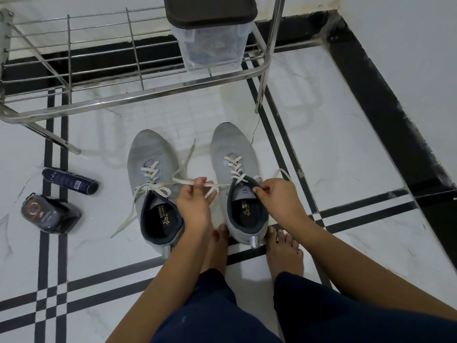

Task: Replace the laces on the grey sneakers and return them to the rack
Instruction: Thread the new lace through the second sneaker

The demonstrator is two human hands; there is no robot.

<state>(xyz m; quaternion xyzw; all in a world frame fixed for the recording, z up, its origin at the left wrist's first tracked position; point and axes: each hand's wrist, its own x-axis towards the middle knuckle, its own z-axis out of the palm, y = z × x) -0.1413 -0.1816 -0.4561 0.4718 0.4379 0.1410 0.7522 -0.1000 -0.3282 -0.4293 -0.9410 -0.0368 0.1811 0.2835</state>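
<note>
Pulling the lace across looks like the step in hand. The left hand (195, 201) pinches a white lace (218, 185) between thumb and fingertips, and the strand runs taut from that grip toward 3 o'clock, into the top eyelets of the right sneaker (235, 147). The right hand (277, 196) is curled at that shoe's collar beside the tongue, its grip pinching there — on fabric or on the other lace end, I cannot tell.

Both grey sneakers stand on the tiled floor (346, 157), toes to 12 o'clock. The left sneaker (150, 154), laced with loose ends, sits at 9 o'clock of the left hand. The held lace thus lies crosswise to the shoe's long axis — the right hand is nearer the eyelets.

The steel rack (138, 95) stands at 12 o'clock, near the toes, carrying a lidded plastic box (210, 45). A spray can (69, 181) lies at 9 o'clock.
</note>
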